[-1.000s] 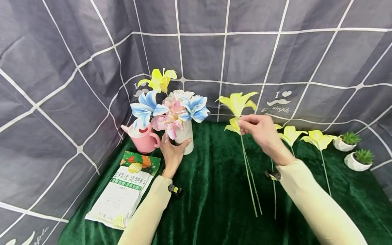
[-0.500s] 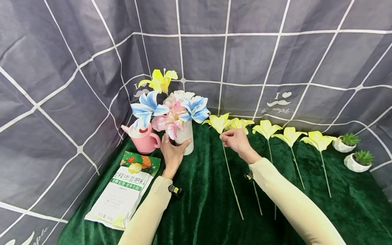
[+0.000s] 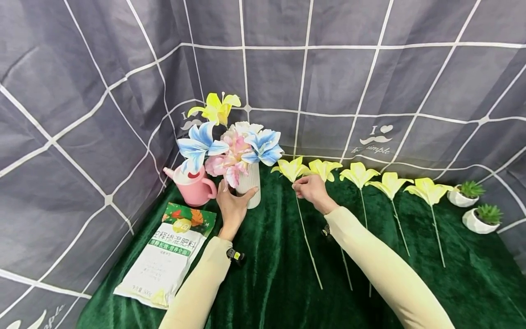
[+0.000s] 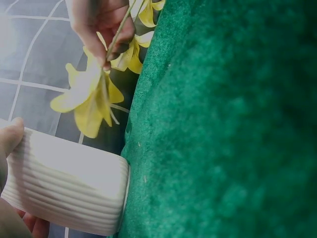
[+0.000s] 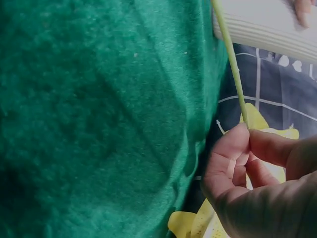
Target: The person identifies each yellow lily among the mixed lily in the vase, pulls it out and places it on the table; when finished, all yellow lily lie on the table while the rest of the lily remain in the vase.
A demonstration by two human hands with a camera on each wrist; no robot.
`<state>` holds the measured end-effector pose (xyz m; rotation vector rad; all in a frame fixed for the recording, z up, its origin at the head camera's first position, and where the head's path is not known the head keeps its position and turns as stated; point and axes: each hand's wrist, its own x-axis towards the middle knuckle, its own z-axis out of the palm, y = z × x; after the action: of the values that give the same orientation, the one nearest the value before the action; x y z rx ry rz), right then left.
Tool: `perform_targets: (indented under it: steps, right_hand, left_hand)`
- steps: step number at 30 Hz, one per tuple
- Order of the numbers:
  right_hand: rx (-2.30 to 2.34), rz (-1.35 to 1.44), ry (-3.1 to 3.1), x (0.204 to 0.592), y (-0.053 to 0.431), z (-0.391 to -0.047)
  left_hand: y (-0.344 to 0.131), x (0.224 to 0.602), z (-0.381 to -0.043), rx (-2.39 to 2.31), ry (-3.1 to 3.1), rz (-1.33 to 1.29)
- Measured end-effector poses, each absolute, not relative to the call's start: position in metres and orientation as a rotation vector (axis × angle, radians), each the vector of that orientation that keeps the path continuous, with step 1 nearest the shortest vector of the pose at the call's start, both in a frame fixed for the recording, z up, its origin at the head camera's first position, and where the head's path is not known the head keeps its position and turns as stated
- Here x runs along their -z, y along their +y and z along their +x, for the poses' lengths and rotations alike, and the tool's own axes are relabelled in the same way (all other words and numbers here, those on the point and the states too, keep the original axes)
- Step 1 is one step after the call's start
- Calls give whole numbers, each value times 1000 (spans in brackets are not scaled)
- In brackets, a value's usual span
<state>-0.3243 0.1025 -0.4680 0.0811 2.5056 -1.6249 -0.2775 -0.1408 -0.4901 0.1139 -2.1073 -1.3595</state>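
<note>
My left hand [image 3: 232, 205] grips the white ribbed vase [image 3: 251, 185] low down, its thumb on one side and fingers round the other. In the vase stand blue lilies [image 3: 265, 146], pink and white blooms [image 3: 234, 157] and a tall yellow lily [image 3: 216, 108]. With thumb and fingertips, my right hand [image 3: 312, 191] pinches the stem of another yellow lily [image 3: 290, 168] just under its bloom. That stem [image 5: 233, 64] slants down across the right wrist view. Close behind the right hand is a second yellow lily [image 3: 323, 169], partly hidden by it.
Several yellow lilies [image 3: 389, 185] lie in a row to the right on the green cloth [image 3: 271, 256]. Two small potted succulents [image 3: 481, 218] stand at the far right. A pink watering can [image 3: 193, 188] and a fertilizer bag [image 3: 166, 256] are on the left.
My right hand has come left and down with the yellow lily, from above the row to its left end, then shifted slightly further left. The left hand stays on the vase.
</note>
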Motion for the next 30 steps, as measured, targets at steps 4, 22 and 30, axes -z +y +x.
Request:
perform_targets:
  steps: [4,22,30]
  right_hand:
    - [1618,99,2483,472,103,-325]
    - [1614,179,2490,474,101,-329]
    - [1543,179,2524,466,104,-323]
  left_hand:
    - [-140,489,-277,1354,-2119,115]
    - [-140,489,-277,1371,-2118,126]
    - [-141,491,-277,1371,-2122,135]
